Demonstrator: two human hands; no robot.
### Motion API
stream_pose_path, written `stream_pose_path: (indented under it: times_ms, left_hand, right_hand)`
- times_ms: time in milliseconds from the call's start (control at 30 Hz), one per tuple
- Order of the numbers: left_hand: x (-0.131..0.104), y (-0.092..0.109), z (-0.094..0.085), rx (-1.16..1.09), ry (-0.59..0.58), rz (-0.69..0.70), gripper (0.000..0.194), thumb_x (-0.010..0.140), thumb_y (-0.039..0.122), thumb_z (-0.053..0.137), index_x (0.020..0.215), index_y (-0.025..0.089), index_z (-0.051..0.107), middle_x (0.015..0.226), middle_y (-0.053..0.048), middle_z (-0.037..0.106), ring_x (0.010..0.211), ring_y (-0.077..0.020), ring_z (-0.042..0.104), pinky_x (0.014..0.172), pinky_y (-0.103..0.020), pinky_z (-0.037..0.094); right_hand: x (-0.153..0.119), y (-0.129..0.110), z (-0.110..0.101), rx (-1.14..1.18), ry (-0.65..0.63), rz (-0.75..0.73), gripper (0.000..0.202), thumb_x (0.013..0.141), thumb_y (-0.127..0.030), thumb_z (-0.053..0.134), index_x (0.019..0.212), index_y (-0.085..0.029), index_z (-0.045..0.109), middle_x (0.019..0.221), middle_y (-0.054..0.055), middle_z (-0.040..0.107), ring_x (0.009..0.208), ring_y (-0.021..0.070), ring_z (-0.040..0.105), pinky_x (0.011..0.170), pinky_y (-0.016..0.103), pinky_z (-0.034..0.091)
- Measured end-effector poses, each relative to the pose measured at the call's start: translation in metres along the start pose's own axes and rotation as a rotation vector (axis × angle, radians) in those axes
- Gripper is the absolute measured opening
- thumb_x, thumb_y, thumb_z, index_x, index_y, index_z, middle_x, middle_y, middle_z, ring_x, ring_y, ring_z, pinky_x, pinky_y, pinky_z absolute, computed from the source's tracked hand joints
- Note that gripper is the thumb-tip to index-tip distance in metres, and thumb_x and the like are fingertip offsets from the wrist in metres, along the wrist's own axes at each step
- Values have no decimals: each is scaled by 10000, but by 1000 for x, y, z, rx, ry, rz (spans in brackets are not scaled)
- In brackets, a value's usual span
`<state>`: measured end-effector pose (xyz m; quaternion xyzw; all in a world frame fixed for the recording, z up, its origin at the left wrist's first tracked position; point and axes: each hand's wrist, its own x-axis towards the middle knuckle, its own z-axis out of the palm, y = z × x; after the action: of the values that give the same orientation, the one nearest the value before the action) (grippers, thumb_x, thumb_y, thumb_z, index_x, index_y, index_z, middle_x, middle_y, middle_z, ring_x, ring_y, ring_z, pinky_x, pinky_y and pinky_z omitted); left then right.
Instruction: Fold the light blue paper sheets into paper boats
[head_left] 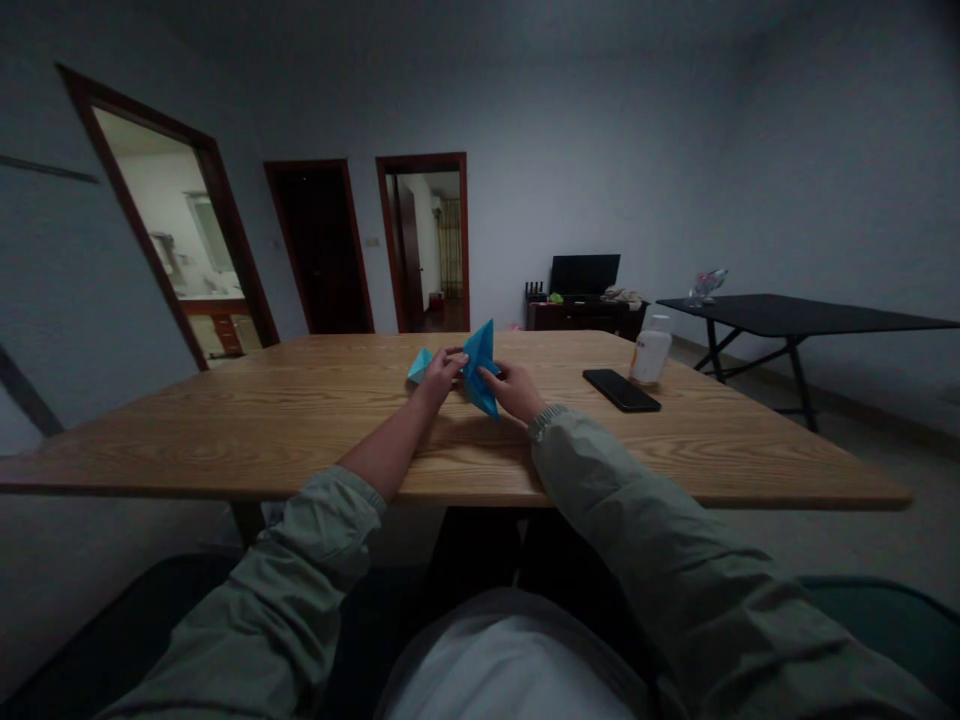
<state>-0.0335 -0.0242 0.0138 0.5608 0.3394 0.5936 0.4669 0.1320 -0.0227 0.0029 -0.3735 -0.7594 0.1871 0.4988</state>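
Observation:
A folded blue paper piece (480,362) with pointed ends at top and bottom is held between my two hands, over the middle of the wooden table (300,420). My left hand (444,372) grips its left side with the fingertips. On its right side, my right hand (514,388) pinches it, with thumb and fingers against the paper. Just beyond my left hand lies a lighter blue folded paper piece (420,366), partly covered by that hand.
A black phone (621,390) lies on the table to the right, beside a white bottle (651,352). Farther right is a black folding table (795,314). A dark screen (585,274) stands on a cabinet by the far wall.

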Motion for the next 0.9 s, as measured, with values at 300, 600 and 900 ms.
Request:
stream_pose_path:
  times_ms: [300, 600, 900]
  left_hand:
    - [-13, 7, 7, -60, -144, -96, 550, 697, 462, 738, 1141, 221, 519, 884, -42, 632, 641, -151, 622, 562, -271, 501]
    - [-14, 4, 8, -65, -178, -90, 544, 689, 445, 756, 1148, 238, 551, 983, -59, 659, 722, -168, 646, 600, -282, 532]
    - [-8, 0, 7, -34, -129, -35, 529, 675, 388, 782, 1112, 187, 561, 909, -60, 672, 693, -153, 632, 608, -261, 518]
  right_hand:
    - [4, 1, -2, 45, 55, -44, 328, 864, -452, 559, 954, -185, 727, 1055, 74, 696, 962, 222, 619, 876, 339, 485]
    - [4, -1, 3, 134, -27, -11, 205, 838, -369, 629, 904, -222, 755, 1245, 65, 622, 1228, 242, 522, 1085, 399, 363]
    - [6, 4, 5, 129, -50, -83, 227, 844, -361, 579, 779, -186, 708, 963, 54, 702, 977, 216, 624, 911, 350, 475]
